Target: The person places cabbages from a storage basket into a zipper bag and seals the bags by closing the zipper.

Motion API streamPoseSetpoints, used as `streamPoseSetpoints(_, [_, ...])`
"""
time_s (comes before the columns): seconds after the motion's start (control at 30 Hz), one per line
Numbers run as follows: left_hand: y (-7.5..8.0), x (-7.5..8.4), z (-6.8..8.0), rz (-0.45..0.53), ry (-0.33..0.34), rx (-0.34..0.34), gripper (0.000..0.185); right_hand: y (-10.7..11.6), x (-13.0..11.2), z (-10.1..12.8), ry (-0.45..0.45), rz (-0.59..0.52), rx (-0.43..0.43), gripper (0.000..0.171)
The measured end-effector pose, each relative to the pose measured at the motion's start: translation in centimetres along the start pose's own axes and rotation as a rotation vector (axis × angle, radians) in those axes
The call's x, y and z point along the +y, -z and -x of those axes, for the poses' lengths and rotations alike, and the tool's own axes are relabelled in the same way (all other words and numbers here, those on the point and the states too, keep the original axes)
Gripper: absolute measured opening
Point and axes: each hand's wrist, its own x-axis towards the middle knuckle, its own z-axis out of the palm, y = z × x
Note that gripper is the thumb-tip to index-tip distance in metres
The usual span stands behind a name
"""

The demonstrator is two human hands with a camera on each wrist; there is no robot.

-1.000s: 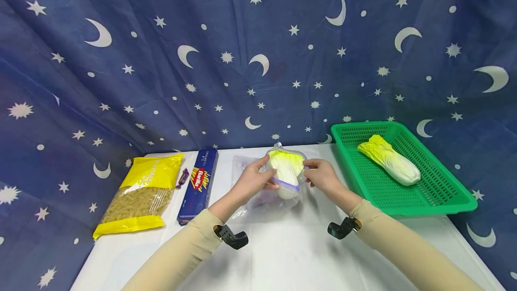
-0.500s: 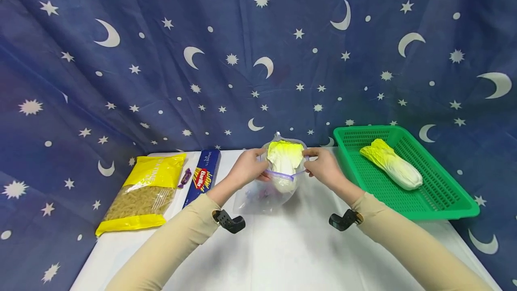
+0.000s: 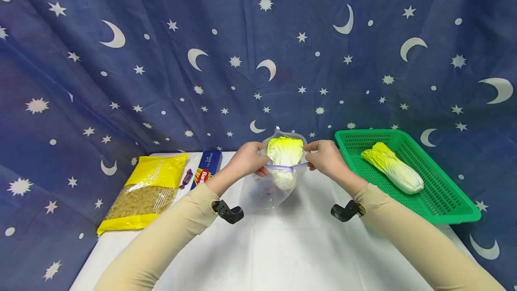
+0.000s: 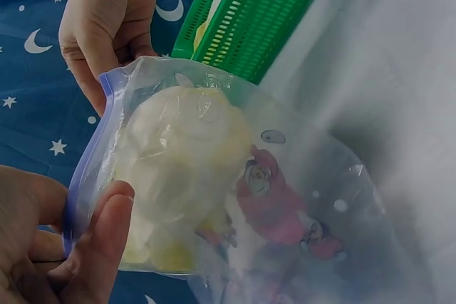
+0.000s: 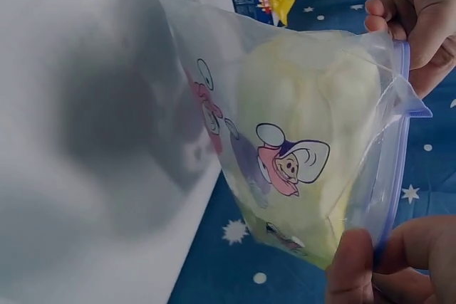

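In the head view a clear zip bag [image 3: 258,196] with a purple zip edge hangs over the table, mouth spread. Inside it is a napa cabbage [image 3: 284,147], yellow leafy end up at the opening. My left hand [image 3: 249,158] pinches the left side of the mouth, my right hand [image 3: 326,160] the right side. From the left wrist, the cabbage's pale base [image 4: 182,129] shows through the plastic, and the left thumb and fingers grip the zip edge. In the right wrist view, printed cartoon figures [image 5: 292,165] mark the bag's side.
A green plastic basket [image 3: 448,217] at the right holds another napa cabbage [image 3: 396,172]. On the left lie a yellow pasta bag [image 3: 141,192], a small purple wrapped candy [image 3: 186,178] and a blue spaghetti box [image 3: 210,161]. A starry curtain [image 3: 226,116] stands behind the white table [image 3: 291,246].
Both hands have lifted the bag's mouth slightly, and the cabbage now stands straighter within it. The bag's lower part has drawn in toward the right.
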Motion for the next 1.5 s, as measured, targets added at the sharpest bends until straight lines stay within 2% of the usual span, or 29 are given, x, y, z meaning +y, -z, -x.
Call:
streamPoseSetpoints(0.33, [1.7, 2.1, 0.0, -0.051, -0.008, -0.015, 0.061, 1.6, -1.8, -0.3, 0.038, 0.018, -0.018, 0.042])
streamPoseSetpoints(0.7, [3.0, 3.3, 0.1, -0.056, -0.016, -0.008, 0.059, 2.6, -3.5, -0.5, 0.032, 0.009, -0.054, 0.046])
streamPoseSetpoints(1.1, [4.1, 4.3, 0.0, 0.026, 0.006, 0.009, 0.061, 3.5, -5.4, -1.2, 0.015, 0.010, -0.071, 0.048])
streamPoseSetpoints(1.5, [5.0, 5.2, -0.1, 0.169, 0.026, -0.005, 0.064, 4.7, -7.1, -1.3, 0.055, 0.033, -0.094, 0.047])
